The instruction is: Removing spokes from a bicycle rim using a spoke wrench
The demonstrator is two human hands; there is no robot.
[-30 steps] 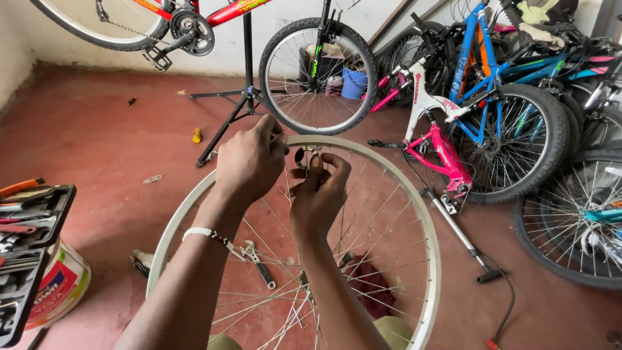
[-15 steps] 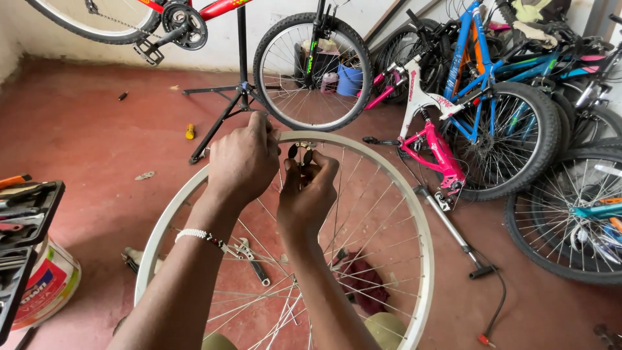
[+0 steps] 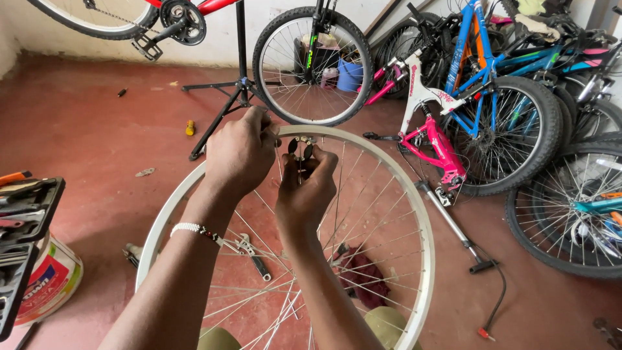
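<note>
A bare white bicycle rim [image 3: 414,227] with thin steel spokes stands upright in front of me, resting near my knees. My left hand [image 3: 240,152] is closed around the top of the rim and the spokes there. My right hand [image 3: 306,191] pinches a small round spoke wrench [image 3: 300,148] just under the rim's top edge, fitted on a spoke end. A beaded bracelet [image 3: 194,229] circles my left wrist.
A bicycle hangs on a black repair stand [image 3: 238,84] behind the rim. Several bicycles [image 3: 479,97] lean at the right. A floor pump [image 3: 453,227], a wrench [image 3: 254,254] and a dark red rag [image 3: 363,275] lie on the red floor. A tool tray [image 3: 19,220] and a bucket [image 3: 48,279] stand at left.
Both hands stay at the rim's top with the small wrench; the fingers have shifted slightly. The view has tilted a little, so the rim sits lower in frame.
</note>
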